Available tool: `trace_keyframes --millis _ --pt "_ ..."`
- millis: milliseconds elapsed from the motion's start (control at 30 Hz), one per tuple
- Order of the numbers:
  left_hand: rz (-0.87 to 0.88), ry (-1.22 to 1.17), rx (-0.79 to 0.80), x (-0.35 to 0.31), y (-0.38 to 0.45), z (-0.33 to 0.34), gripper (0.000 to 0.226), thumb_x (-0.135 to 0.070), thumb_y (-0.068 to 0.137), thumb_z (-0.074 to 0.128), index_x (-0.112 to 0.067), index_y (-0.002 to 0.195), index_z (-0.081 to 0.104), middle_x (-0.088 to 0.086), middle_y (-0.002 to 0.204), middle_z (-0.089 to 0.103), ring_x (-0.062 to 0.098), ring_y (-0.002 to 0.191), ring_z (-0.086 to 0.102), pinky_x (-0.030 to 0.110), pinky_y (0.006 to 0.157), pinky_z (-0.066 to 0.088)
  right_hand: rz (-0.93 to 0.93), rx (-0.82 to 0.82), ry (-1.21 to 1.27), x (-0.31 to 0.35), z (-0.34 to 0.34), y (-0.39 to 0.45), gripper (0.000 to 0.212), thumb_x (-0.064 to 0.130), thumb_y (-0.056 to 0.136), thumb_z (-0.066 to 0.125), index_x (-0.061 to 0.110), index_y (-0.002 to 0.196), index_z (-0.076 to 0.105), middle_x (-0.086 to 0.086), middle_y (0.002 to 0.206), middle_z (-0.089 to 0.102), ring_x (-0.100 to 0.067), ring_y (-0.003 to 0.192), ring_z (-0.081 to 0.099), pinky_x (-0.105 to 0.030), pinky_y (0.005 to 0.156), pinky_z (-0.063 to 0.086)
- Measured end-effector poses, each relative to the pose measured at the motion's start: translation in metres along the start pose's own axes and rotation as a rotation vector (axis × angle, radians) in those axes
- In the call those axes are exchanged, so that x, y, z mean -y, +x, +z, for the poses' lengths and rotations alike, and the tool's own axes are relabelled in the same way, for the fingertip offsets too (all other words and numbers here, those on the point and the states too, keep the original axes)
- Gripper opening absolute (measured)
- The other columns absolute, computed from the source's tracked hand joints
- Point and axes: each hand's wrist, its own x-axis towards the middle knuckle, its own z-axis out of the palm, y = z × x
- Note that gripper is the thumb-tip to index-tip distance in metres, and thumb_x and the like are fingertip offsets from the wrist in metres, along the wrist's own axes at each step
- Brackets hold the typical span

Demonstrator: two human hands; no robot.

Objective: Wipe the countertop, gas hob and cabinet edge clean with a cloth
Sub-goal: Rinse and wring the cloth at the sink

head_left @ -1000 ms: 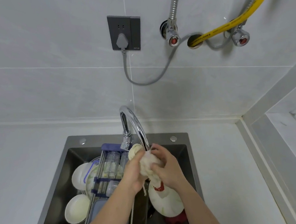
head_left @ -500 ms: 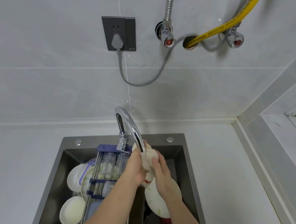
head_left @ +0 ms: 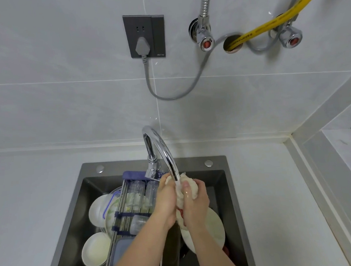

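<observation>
Gripping the cloth (head_left: 192,186) under the tap (head_left: 163,150), both hands.

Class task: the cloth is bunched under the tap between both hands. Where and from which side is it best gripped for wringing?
Grip the cloth by its two ends, the left hand from the left and the right hand from the right. It hangs as a long bunched roll below the tap, so opposite grips likely let it twist.
</observation>
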Motion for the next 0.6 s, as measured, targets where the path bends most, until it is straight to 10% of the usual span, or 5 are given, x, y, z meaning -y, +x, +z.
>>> trace_keyframes --millis 233,467,600 --pt "-0.112 -0.093 0.040 0.001 0.006 0.007 0.037 -0.039 0.098 0.060 -0.006 0.109 0.072 0.018 0.103 0.073 0.029 0.093 0.073 0.040 0.082 0.057 0.148 -0.078 0.019 0.008 0.017 -0.001 0.016 0.050 0.098 0.058 0.039 0.091 0.067 0.010 0.086 0.074 -0.003 0.081 0.070 -0.026 0.075 0.055" --pt "-0.265 -0.368 0.035 -0.010 0.004 0.009 0.040 -0.048 0.103 0.053 -0.013 0.109 0.071 0.007 0.083 0.070 0.022 0.080 0.069 0.035 0.071 0.056 -0.258 0.050 -0.468 0.014 0.008 0.014 0.049 0.052 0.101 0.043 0.018 0.099 0.078 -0.001 0.079 0.074 -0.017 0.074 0.070 -0.031 0.072 0.054" --pt "-0.140 -0.238 -0.006 -0.005 0.002 0.006 0.038 -0.042 0.104 0.055 -0.012 0.119 0.072 0.013 0.104 0.077 0.028 0.098 0.074 0.040 0.077 0.059 -0.091 0.146 -0.478 0.019 0.008 0.024 0.063 0.067 0.095 0.037 0.016 0.085 0.074 -0.003 0.076 0.073 -0.021 0.074 0.070 -0.041 0.076 0.058"
